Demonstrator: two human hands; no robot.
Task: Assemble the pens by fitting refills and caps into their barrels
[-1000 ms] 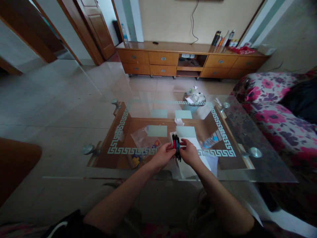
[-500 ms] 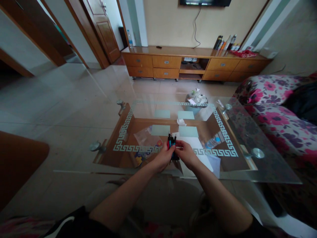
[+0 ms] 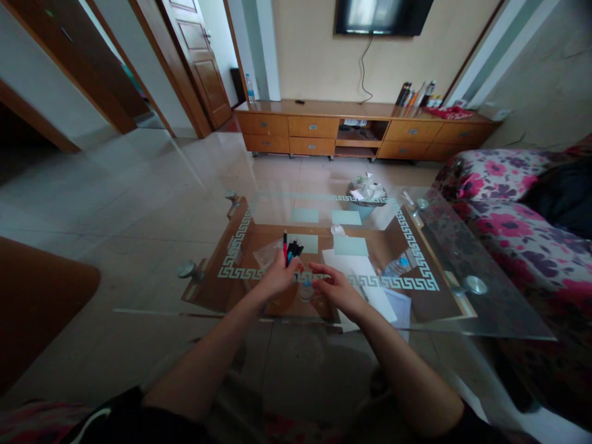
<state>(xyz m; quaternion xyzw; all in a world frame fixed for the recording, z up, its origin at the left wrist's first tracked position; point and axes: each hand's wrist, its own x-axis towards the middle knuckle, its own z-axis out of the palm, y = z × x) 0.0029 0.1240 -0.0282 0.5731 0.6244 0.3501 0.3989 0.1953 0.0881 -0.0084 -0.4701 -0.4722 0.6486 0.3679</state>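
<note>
My left hand [image 3: 279,275] grips a bunch of pens [image 3: 293,251], black, blue and red ones, pointing up and away from me above the glass table [image 3: 499,296]. To its right, my right hand [image 3: 337,287] has its fingers apart and curved, with nothing in them. White sheets of paper [image 3: 379,302] lie under and beyond my right wrist. A thin dark stick-like thing [image 3: 364,293] rests on the paper, too small to name. Below the glass near my hands, a clear plastic bag [image 3: 268,251] is partly hidden by my left hand.
A plastic bottle [image 3: 396,266] lies on its side at the right of the table. Behind the table stands a full waste basket [image 3: 363,208]. A flowered sofa [image 3: 504,228] is on the right, and a long wooden cabinet [image 3: 312,127] runs along the wall.
My left hand has moved left with the pens. My right hand has let go of the bunch and its fingers have spread. The view has tilted up a little.
</note>
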